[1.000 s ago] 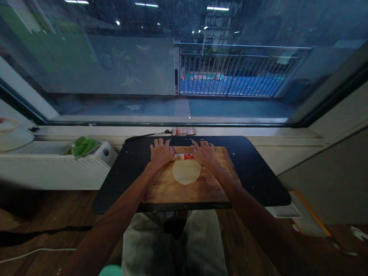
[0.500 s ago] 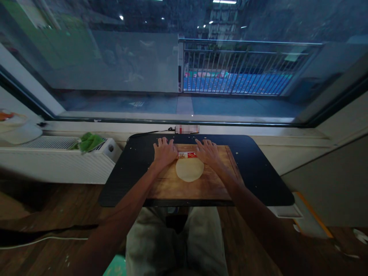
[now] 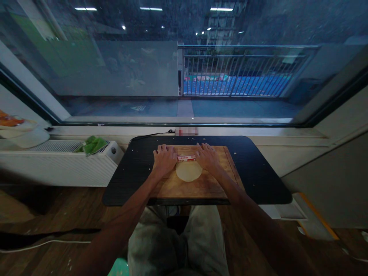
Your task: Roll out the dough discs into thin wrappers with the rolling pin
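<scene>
A flat round of pale dough [image 3: 189, 171] lies on the wooden board [image 3: 188, 191]. Across its far edge runs a rolling pin [image 3: 186, 158], of which only a red and white printed middle shows between my hands. My left hand [image 3: 165, 158] bears down on the pin's left end, fingers bent over it. On the right end lies my right hand [image 3: 207, 156], its fingers likewise curled forward. Both palms hide the pin's ends. The dough's near edge is uncovered, towards me.
The board rests on a small black table [image 3: 258, 180] dotted with crumbs. Beyond it are a window sill and a small blurred-out box [image 3: 186, 131]. A white radiator [image 3: 94, 165] with a green cloth [image 3: 94, 145] stands left, beside a white container [image 3: 24, 134].
The pin's printed label shows a different side, so it has turned under my hands. It and both hands have come slightly towards me over the dough. The camera view has tilted up a little.
</scene>
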`<state>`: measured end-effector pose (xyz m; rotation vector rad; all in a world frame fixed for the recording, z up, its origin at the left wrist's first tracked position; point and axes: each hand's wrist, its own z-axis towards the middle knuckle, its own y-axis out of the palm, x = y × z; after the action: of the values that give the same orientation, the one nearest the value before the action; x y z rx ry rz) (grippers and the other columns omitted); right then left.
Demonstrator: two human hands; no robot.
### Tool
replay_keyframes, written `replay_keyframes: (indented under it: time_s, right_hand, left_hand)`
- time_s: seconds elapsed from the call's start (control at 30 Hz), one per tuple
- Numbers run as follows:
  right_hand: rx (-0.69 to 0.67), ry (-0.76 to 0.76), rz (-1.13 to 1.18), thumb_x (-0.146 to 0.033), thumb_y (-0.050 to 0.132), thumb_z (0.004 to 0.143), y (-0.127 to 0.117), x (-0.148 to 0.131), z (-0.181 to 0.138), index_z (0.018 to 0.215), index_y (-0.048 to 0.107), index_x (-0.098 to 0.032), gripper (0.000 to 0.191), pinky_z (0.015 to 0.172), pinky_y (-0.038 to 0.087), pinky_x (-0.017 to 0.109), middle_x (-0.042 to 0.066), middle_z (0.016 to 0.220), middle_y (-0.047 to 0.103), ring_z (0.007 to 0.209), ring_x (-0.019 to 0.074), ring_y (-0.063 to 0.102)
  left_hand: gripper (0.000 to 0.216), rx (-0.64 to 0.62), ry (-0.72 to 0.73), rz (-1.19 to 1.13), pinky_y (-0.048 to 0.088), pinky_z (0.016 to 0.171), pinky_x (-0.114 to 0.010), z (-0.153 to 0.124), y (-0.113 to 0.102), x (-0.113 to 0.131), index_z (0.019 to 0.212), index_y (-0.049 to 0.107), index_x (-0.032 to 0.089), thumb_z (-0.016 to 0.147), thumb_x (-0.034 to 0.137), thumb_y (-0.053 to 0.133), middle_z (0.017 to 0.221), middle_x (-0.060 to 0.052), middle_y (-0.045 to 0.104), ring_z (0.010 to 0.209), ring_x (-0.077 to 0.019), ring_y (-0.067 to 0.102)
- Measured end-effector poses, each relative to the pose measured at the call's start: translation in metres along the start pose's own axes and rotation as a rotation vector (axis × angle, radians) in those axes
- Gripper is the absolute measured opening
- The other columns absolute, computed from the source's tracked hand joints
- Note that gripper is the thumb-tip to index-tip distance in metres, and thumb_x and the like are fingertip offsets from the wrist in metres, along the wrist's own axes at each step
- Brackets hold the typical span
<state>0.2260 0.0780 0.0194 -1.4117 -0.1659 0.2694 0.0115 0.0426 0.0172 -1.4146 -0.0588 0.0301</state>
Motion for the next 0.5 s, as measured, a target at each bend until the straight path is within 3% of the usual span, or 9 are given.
replay_keyframes:
  time_s: [0.17,0.37,0.5]
  right_hand:
    - [-0.022,0.022,-0.018,-0.037,0.041,0.114,0.004,0.000,0.017,0.163,0.061,-0.017,0.057,0.116,0.050,0.049,0.022,0.161,0.064,0.146,0.0354,0.058]
    - [-0.075,0.050,-0.001,-0.041,0.041,0.115,0.006,0.000,0.042,0.170,0.052,-0.023,0.060,0.118,0.048,0.051,0.019,0.166,0.060,0.150,0.0351,0.055]
    - [-0.097,0.049,0.000,-0.043,0.042,0.115,0.003,-0.001,0.044,0.172,0.050,-0.023,0.062,0.119,0.047,0.051,0.019,0.168,0.057,0.149,0.0351,0.056]
  left_hand:
    - [0.042,0.004,-0.016,-0.013,0.052,0.104,-0.056,0.019,0.007,-0.003,0.138,0.072,0.020,0.109,0.032,0.044,0.139,-0.021,0.065,0.131,-0.0402,0.058]
    - [0.049,-0.023,-0.053,-0.028,0.051,0.108,-0.059,0.042,0.009,-0.003,0.150,0.066,0.019,0.107,0.032,0.046,0.146,-0.023,0.063,0.138,-0.0419,0.055]
    - [0.051,-0.043,-0.072,-0.031,0.050,0.109,-0.061,0.044,0.006,-0.002,0.152,0.066,0.018,0.108,0.034,0.046,0.147,-0.023,0.063,0.140,-0.0423,0.053]
